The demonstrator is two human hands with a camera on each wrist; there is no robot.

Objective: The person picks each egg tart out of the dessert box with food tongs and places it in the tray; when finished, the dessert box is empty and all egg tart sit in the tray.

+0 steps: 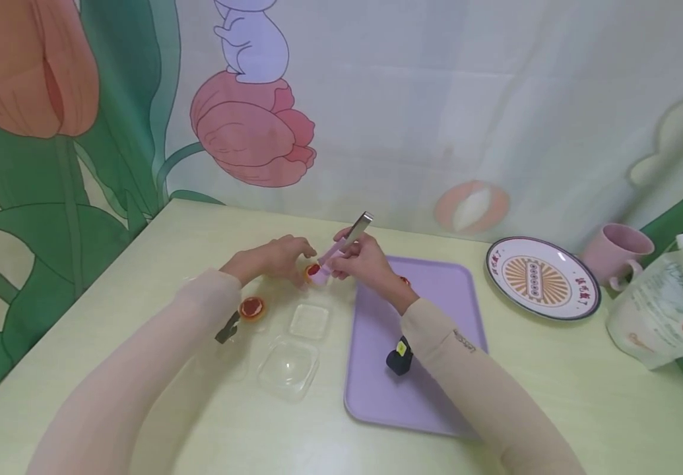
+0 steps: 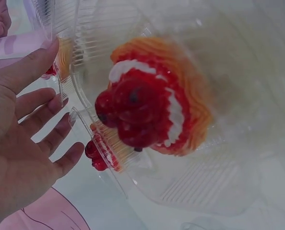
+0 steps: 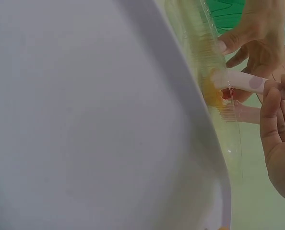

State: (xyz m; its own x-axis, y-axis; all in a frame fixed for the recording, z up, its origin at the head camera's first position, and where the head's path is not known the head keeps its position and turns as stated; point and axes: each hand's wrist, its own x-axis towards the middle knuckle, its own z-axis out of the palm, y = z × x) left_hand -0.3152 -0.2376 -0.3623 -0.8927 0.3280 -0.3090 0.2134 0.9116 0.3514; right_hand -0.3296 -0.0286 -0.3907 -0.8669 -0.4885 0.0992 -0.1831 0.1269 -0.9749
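My right hand (image 1: 371,264) grips a pair of tongs (image 1: 359,227) with a metal handle and pink tips. Those tips straddle a small berry tart (image 1: 312,270) in a clear plastic container at the table's far side. Beside it, my left hand (image 1: 282,256) has its fingers loosely spread; in the left wrist view its thumb and fingertips touch or nearly touch the container's ribbed rim (image 2: 61,72). Another tart (image 1: 252,308), topped with red berries and white cream, sits in clear plastic nearer to me. Whether the tips press on the tart is hard to tell.
A purple tray (image 1: 371,396) lies under my right forearm, with a red item (image 1: 404,281) partly hidden behind the wrist. Clear plastic compartments (image 1: 290,366) lie left of it. At right stand a patterned plate (image 1: 507,297), a pink mug (image 1: 611,254) and a white pouch (image 1: 662,310).
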